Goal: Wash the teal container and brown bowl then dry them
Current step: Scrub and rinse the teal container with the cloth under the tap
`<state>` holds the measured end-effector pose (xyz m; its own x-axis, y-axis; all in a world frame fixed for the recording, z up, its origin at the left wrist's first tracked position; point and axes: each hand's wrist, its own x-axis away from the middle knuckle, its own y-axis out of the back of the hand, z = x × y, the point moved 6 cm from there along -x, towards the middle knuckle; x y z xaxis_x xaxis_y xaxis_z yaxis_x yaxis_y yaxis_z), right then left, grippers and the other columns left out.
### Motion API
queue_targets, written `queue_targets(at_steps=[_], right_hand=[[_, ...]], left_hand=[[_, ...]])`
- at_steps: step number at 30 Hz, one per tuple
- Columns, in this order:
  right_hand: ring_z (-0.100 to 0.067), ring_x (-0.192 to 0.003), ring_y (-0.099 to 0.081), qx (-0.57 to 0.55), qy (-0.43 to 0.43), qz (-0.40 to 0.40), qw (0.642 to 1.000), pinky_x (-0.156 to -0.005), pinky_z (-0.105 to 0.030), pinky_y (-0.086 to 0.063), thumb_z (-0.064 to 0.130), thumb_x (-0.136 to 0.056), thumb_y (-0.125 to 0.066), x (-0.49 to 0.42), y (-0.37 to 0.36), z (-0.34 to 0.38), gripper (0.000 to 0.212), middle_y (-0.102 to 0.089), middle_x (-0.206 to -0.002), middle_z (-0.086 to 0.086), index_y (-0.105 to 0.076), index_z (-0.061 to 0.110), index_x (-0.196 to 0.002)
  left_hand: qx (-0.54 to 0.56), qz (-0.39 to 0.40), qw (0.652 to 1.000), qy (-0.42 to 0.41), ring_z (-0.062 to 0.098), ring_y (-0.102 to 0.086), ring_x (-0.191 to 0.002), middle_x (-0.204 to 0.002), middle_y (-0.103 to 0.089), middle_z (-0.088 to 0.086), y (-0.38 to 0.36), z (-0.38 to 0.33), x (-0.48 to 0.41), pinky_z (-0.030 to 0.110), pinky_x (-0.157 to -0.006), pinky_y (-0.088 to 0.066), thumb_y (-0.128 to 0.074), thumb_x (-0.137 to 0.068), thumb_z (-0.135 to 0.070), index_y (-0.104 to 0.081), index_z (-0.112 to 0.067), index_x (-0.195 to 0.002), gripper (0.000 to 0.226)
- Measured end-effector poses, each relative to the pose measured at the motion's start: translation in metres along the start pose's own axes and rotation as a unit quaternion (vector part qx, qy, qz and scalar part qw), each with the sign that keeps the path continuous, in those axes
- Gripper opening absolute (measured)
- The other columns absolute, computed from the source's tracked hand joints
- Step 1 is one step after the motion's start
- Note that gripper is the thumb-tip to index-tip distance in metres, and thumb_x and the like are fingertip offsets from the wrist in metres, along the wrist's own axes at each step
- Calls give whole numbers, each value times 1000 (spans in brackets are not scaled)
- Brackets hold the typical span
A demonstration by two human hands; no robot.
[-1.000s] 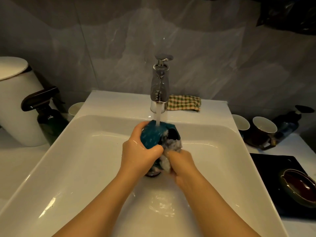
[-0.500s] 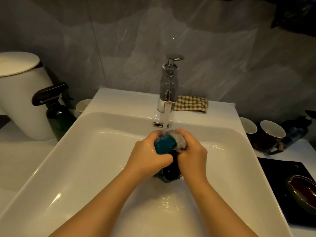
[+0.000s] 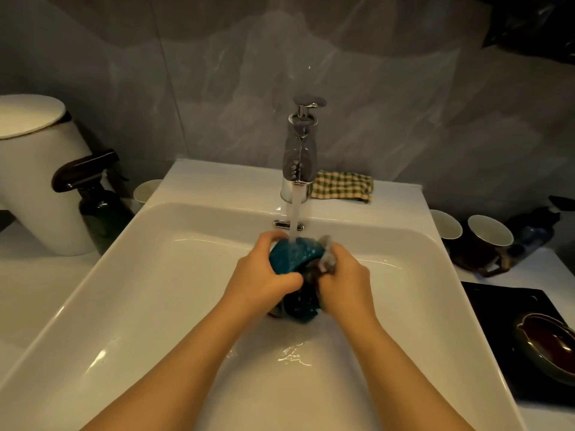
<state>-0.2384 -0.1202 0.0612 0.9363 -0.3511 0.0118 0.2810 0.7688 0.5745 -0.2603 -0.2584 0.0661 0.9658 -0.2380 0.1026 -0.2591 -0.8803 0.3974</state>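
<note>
left hand (image 3: 264, 276): gripping teal container (image 3: 291, 255) under tap (image 3: 298, 157) stream
right hand (image 3: 343, 279): clutching grey scrubber (image 3: 326, 258) against container
brown bowl (image 3: 549, 348): on dark mat

Half covered by the left hand (image 3: 261, 275) and right hand (image 3: 345, 283): teal container (image 3: 291, 255), lower part lost in shadow. Mostly buried in the right hand's grip: grey scrubbing pad (image 3: 327, 259), kind unclear. Cut by the right edge, lower right of frame: brown bowl (image 3: 547, 346). Clipped at the left edge: white bin (image 3: 34, 181). Far right, too dim to identify: dark bottle (image 3: 535, 233).
</note>
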Motion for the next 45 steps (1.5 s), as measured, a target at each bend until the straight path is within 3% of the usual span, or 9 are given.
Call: queue_targets(at_steps=[6, 10, 15, 21, 26, 31, 35, 41, 45], right_hand=[[-16, -91, -58, 109, 256, -44, 960, -73, -16, -39, 8, -83, -56, 12, -8, 35, 27, -66, -99, 4, -64, 18, -107], [-26, -84, -63, -107, -99, 0, 989, -69, -30, -53, 5, -86, -49, -1, -16, -13, 22, -67, -90, -5, -63, 15, -99], [-26, -64, -67, -501, -356, 117, 780, -51, -33, -58, -14, -82, -49, 34, -71, -15, 23, -68, -77, -18, -64, -1, -94], [-14, -67, -58, -90, -81, 3, 993, -55, -18, -43, 6, -88, -50, 9, -26, -9, 14, -61, -77, 1, -52, 20, -92], [-12, -85, -60, 117, 321, -143, 929, -72, -15, -45, 19, -83, -55, 20, -8, 25, 25, -70, -94, 0, -67, 13, -103], [-14, -70, -58, -125, -82, -43, 988, -60, -21, -46, -1, -83, -50, 4, -14, -14, 26, -63, -79, 2, -61, 21, -92], [-27, -67, -64, -444, -333, 97, 826, -55, -33, -57, -10, -82, -50, 29, -63, -24, 24, -67, -80, -19, -64, 0, -99], [-23, -63, -57, -105, -149, 34, 983, -64, -35, -55, 4, -87, -49, 4, -27, -18, 16, -57, -63, -6, -56, 12, -75], [-12, -77, -54, 43, 88, -14, 995, -65, -22, -44, 1, -86, -48, 15, -8, 23, 26, -56, -83, 9, -61, 20, -98]], left_hand=[[-66, -15, 998, 9, 15, -63, -83, -86, -60, -12, -4, -3, 4, 34, -73, -55, -55, -59, -33, -48, -27, -119, 61], [-29, -90, 995, -16, 16, -62, -85, -88, -60, -14, 7, -9, 6, 35, -75, -57, -55, -59, -30, -48, -29, -120, 61], [18, -191, 981, -20, 13, -58, -77, -82, -54, -20, 19, -6, 9, 34, -70, -54, -63, -70, -19, -43, -32, -109, 45], [-24, -65, 998, -9, 14, -62, -75, -82, -58, -11, 13, -3, 3, 31, -64, -57, -61, -65, -23, -42, -33, -108, 48], [-64, 26, 998, -11, 16, -62, -77, -84, -61, -5, -4, -4, 4, 33, -66, -56, -63, -72, -23, -44, -28, -106, 40], [-43, -61, 997, -17, 12, -60, -72, -78, -57, -14, 2, -7, 8, 32, -63, -55, -53, -59, -30, -38, -35, -108, 51], [-15, -130, 991, -30, 6, -58, -74, -80, -53, -20, 12, -8, 9, 34, -65, -56, -52, -58, -30, -34, -39, -108, 53], [-3, -38, 999, -1, 8, -60, -79, -86, -57, -14, 11, -3, 1, 26, -69, -56, -63, -65, -24, -37, -44, -117, 61], [-62, -1, 998, 15, 14, -62, -83, -91, -65, -6, 1, 2, 2, 30, -74, -54, -52, -62, -29, -56, -31, -117, 56]])
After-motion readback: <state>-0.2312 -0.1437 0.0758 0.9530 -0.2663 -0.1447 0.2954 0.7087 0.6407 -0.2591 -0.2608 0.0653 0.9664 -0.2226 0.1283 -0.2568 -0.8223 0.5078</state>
